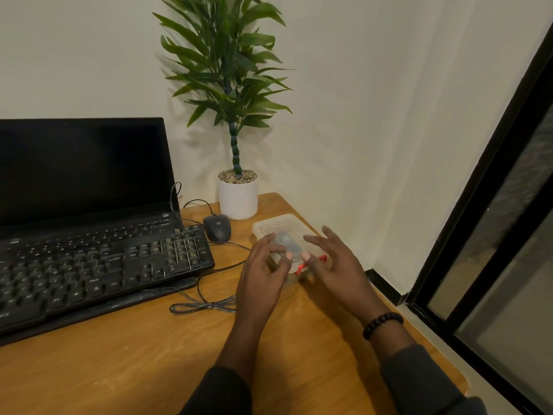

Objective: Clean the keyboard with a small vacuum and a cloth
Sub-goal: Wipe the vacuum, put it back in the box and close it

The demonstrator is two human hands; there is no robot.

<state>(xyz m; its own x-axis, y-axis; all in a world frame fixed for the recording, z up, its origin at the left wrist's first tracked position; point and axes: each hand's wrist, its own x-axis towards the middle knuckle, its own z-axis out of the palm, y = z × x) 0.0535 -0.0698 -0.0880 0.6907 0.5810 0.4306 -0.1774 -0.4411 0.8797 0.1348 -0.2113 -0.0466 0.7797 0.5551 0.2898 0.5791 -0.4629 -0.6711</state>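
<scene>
Both hands reach over the wooden desk [119, 369] toward a clear plastic container [279, 227] with a lid on it. The left hand [264, 278] has its fingers loosely curled, thumb tip at the container's near edge; whether it actually grips is unclear through the blur. The right hand [335, 262] is spread open, fingers fanned above the container's right side, thumb near something red [302, 266] at the near rim, holding nothing. A beaded bracelet [381, 324] circles the right wrist. Inside the container a greyish object shows dimly, too blurred to identify. Just left of the left hand lies a coiled cable [203, 307], and beyond it the black keyboard [98, 265], resting on an open laptop [80, 172]. Ahead of the left hand sits a black mouse [217, 227], with a potted plant [238, 196] behind it.
</scene>
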